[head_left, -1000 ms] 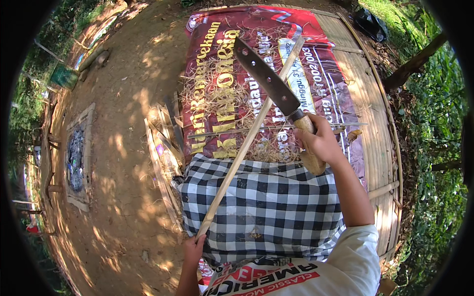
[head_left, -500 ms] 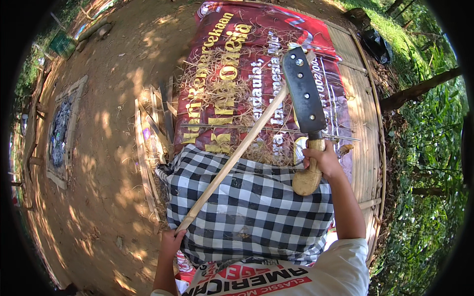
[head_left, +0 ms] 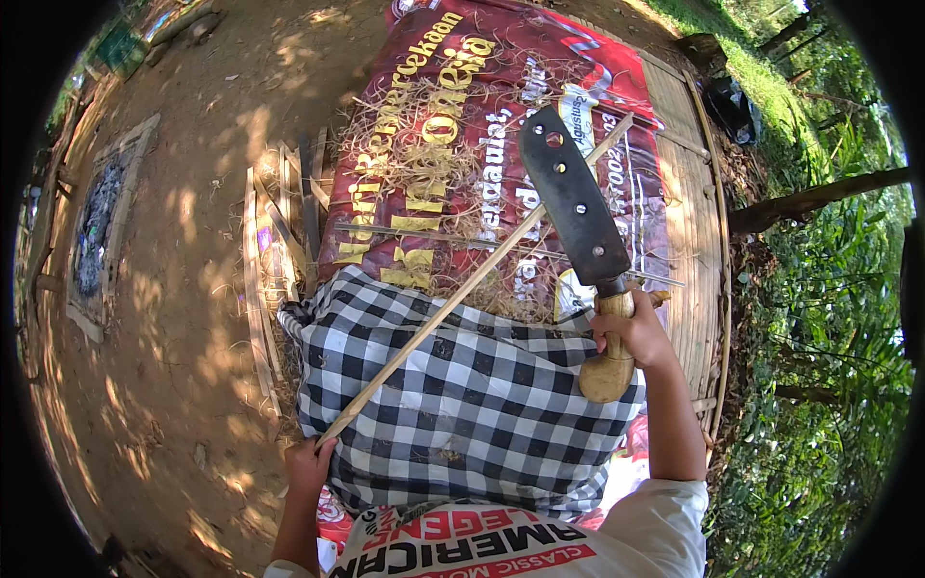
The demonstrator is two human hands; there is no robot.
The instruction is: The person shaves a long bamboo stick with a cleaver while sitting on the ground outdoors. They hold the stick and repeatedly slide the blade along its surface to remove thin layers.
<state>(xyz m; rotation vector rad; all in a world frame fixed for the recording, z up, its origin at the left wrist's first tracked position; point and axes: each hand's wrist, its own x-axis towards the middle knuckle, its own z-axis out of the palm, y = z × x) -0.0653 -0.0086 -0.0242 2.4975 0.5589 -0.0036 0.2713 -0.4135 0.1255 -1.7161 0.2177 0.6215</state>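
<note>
A stick (head_left: 434, 325) and a knife (head_left: 590, 243), one for each hand

The left hand (head_left: 308, 466) has its fingers curled around the near end of the stick, so that end is hidden in the fist. The rest of the stick sticks out past the thumb. The right hand (head_left: 631, 332) has its fingers wrapped around the knife's handle (head_left: 607, 374), close to the blade (head_left: 570, 188). The round end of the handle pokes out below the fist.

The stick slants from low on the left to high on the right, with its far end pointing away from the person. It goes over the checked cloth (head_left: 453, 400) and the red sheet (head_left: 400, 144). The knife points away too, leaning a bit to the left. Its blade crosses above the stick, and the stick's tip shows on the other side. I cannot tell if the two touch.

The stick is pale, straight and thin, and looks like wood or bamboo. The blade is dark, flat and wide, with a row of round holes. The handle is light brown wood with a bend in it. The cloth is black and white and wrinkled. Curly, thin shavings (head_left: 467, 159) lie all over the red sheet. Flat strips (head_left: 258, 289) lie on the left by the brown dirt (head_left: 183, 318)
</note>
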